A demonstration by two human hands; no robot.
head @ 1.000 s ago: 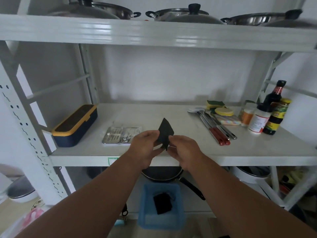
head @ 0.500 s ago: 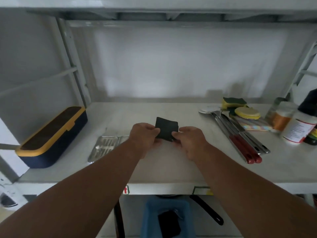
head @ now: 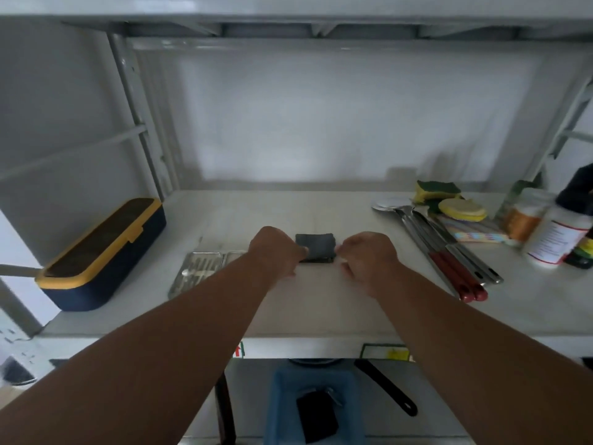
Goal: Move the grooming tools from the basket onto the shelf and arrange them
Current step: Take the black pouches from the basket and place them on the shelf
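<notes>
Both hands are working at the middle of the white metal shelf (head: 321, 313). The left hand (head: 276, 252) is pinching the left edge of a small dark grey rectangular pouch (head: 315, 247), and the right hand (head: 369, 258) is pinching its right edge, fingers curled in on both sides. The pouch is lying flat on the shelf between them. At nine o'clock from the pouch, partly hidden behind the left forearm, an open silver metal grooming-tool case (head: 199, 274) is lying flat on the shelf. Farther toward nine o'clock, a navy box with a yellow rim (head: 99, 255) is sitting near the shelf's upright post. At three o'clock from the pouch, steel utensils with red handles (head: 449, 261) are lying side by side, with yellow and green sponges (head: 449, 200) beyond them at two o'clock and white labelled bottles (head: 555, 232) at the far right. At six o'clock, below the shelf, a blue plastic basket (head: 282, 406) is holding another black pouch (head: 317, 415).
</notes>
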